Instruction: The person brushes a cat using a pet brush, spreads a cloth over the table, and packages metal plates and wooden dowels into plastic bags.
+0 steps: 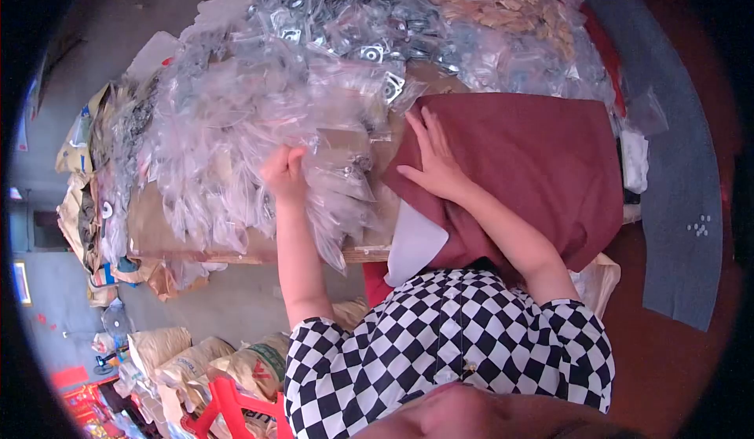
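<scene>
My left hand [285,172] is closed in a fist over a heap of clear plastic bags [228,140]. Anything inside its fingers is hidden from me. A few bags with small metal parts [357,168] lie just right of that fist. My right hand [433,162] rests flat, fingers spread, on the left part of a maroon cloth [534,164]. This cloth covers the right side of the table and hangs toward my body. At its lower left, a pale grey flap [416,243] shows.
Bagged metal plates [373,53] and bagged tan pieces [503,7] are piled along the far side. Cardboard [157,219] shows at the table's near left. Full sacks [251,364] and a red plastic stool [228,407] stand on the floor at lower left.
</scene>
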Tool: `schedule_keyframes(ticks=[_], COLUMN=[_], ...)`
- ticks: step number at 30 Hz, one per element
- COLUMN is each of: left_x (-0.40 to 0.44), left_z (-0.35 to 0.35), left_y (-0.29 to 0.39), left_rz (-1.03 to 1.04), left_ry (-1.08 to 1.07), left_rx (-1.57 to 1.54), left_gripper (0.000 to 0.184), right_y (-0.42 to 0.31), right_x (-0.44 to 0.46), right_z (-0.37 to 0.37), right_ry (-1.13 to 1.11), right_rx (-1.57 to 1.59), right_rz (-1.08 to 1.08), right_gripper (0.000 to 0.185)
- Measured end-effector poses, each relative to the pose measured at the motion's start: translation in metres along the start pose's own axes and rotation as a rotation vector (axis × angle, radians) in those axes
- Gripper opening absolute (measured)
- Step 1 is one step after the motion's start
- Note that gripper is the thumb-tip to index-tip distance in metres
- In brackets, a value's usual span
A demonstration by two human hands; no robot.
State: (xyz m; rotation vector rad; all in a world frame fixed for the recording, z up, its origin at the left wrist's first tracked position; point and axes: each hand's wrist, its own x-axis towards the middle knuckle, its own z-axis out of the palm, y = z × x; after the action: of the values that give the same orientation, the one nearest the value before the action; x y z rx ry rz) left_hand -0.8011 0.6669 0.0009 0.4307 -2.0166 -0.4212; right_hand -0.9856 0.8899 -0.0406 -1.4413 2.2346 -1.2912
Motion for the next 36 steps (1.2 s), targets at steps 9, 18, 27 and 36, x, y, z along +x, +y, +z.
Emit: schedule_keyframes(ticks=[9,18,27,36], left_x=[-0.001,-0.007,-0.001,0.043], left_z=[0.009,0.008,0.005,0.030], left_y=[-0.023,-0.040,-0.039,0.039], left_rz=[0.034,0.005,-0.007,0.373], left_ry=[0.080,0.160,0.244,-0.320], left_rx=[-0.107,-0.242,-0.235,0.042], left_gripper=[0.044,0.039,0.043,0.039], right_y=[-0.033,-0.011,-0.001,0.007], right_x=[-0.055,-0.009,0.034,0.054], right_z=[-0.018,-0.006,0.089,0.076], right_ry=[-0.438,-0.115,0.084,-0.001], right_rx=[-0.495,0.734,0.107,-0.513], right_rz=[-0.073,0.503,0.010,0.073], right_gripper=[0.042,0.010,0.043,0.053])
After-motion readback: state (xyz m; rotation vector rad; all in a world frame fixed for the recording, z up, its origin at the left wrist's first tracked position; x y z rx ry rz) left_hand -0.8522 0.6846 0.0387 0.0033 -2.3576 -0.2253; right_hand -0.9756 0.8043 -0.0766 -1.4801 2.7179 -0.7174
